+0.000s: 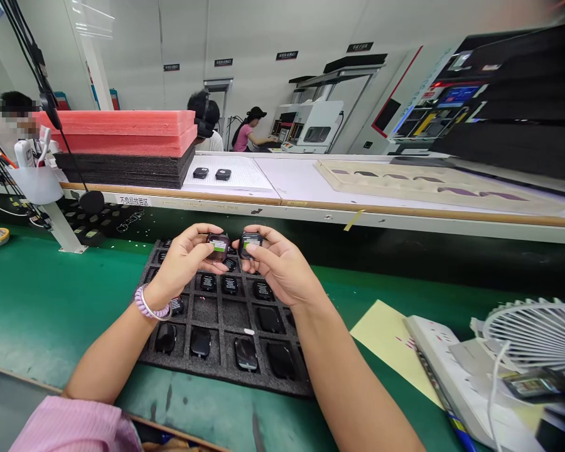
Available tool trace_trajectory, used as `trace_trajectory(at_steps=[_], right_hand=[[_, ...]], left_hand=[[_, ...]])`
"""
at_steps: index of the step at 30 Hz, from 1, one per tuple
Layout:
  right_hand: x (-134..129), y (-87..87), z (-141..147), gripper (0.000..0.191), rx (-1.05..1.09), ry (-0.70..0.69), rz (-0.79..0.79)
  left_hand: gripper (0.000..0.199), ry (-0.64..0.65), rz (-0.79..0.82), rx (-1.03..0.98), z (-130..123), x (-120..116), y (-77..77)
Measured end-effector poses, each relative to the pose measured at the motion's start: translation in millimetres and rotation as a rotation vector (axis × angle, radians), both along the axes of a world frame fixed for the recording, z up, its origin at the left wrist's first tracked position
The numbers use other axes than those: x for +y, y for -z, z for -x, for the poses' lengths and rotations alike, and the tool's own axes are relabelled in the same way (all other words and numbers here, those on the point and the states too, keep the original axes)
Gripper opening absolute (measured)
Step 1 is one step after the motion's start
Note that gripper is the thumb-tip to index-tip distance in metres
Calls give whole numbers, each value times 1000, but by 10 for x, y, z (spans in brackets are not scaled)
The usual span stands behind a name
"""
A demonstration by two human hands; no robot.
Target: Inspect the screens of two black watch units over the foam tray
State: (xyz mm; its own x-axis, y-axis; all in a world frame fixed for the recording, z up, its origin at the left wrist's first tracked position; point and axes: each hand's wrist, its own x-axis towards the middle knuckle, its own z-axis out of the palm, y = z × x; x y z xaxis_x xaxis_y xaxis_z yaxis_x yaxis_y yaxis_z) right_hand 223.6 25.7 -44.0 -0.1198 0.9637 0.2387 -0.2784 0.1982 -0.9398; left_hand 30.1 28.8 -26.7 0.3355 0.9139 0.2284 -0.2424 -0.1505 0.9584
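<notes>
My left hand (188, 257) grips a small dark rounded device (218, 247) with a green-and-white label, thumb on its face. Beside it, my right hand (277, 262) pinches a similar dark device (250, 243), also labelled green and white. Both are held up close together above a black foam tray (226, 370). Several black devices lie in the tray's square compartments, some with white print. Two compartments near the middle hold nothing. My forearms hide parts of the tray's left and right sides.
A shelf (292, 182) behind bears red foam blocks (122, 129), two small black devices (211, 173) and a long cream tray (339, 182). On the right are yellow paper (390, 339), a power strip (452, 370) and a fan (537, 333). People sit beyond the shelf.
</notes>
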Motion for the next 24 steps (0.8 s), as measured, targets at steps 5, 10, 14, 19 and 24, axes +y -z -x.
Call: trace_trajectory(at_steps=[5, 10, 14, 19, 24], right_hand=[[-1, -3, 13, 52, 0, 11, 21], [-16, -22, 20, 49, -20, 5, 10], [-30, -34, 30, 48, -33, 0, -8], [-30, -37, 33, 49, -32, 3, -2], [-30, -38, 17, 50, -31, -7, -3]], left_hand=[[34, 8, -13, 2, -7, -6, 3], [34, -19, -21, 26, -13, -8, -2], [35, -35, -21, 26, -14, -4, -7], [31, -42, -19, 28, -11, -5, -18], [32, -23, -17, -1, 7, 4, -9]])
